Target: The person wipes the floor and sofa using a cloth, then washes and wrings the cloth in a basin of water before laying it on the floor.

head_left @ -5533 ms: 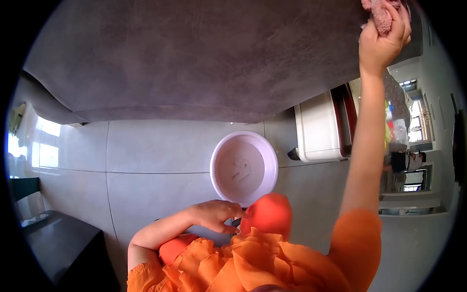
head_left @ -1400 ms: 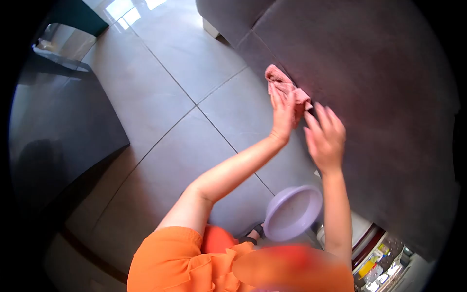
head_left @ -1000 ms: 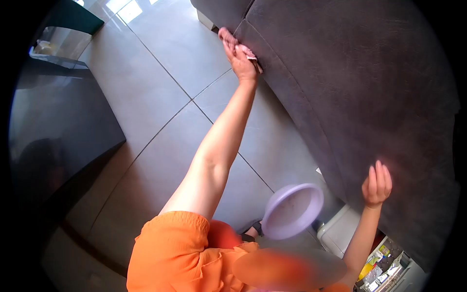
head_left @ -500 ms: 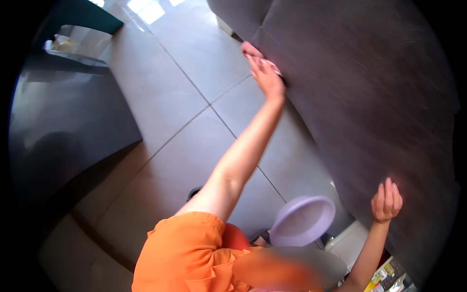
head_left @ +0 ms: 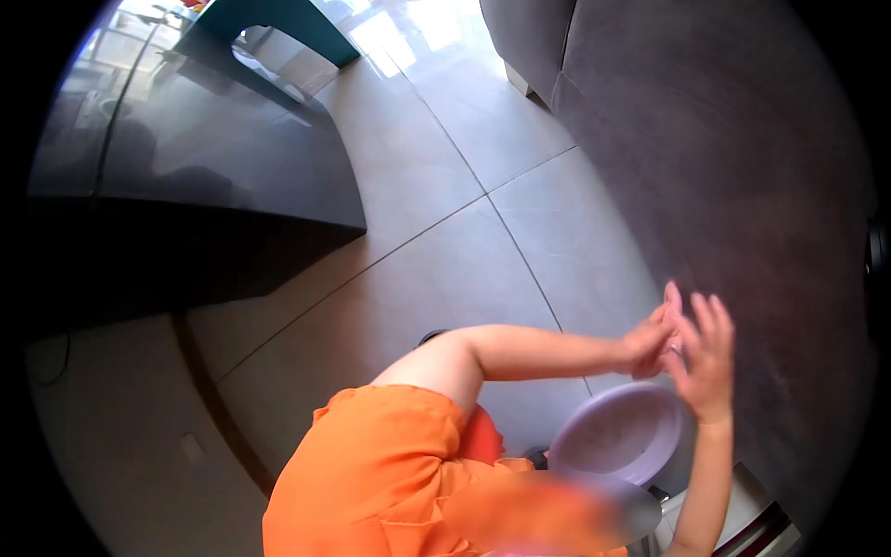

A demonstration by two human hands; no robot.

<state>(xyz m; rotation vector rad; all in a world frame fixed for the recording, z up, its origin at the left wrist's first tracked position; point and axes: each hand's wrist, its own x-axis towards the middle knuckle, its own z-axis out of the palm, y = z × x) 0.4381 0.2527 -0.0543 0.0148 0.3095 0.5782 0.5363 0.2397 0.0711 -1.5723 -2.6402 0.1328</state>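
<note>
My left hand (head_left: 640, 351) is closed around what looks like a small pink cloth (head_left: 672, 320), mostly hidden by fingers and blurred. Against it comes my right hand (head_left: 710, 357), its fingers stretched out and apart. Both hands meet just above a light purple basin (head_left: 617, 432), close to the side of a dark brown leather-like sofa (head_left: 761, 232). The basin's inside shows only in part.
Grey floor tiles (head_left: 436, 241) spread to the left of the sofa. A glossy dark cabinet or table (head_left: 251, 176) stands at upper left, with a teal panel (head_left: 288, 32) behind it. A white-grey box-like object (head_left: 742, 501) sits at lower right.
My left hand has left the sofa's far lower edge and come back toward me with the pink cloth. My right hand has moved off the sofa to meet it. The view has shifted.
</note>
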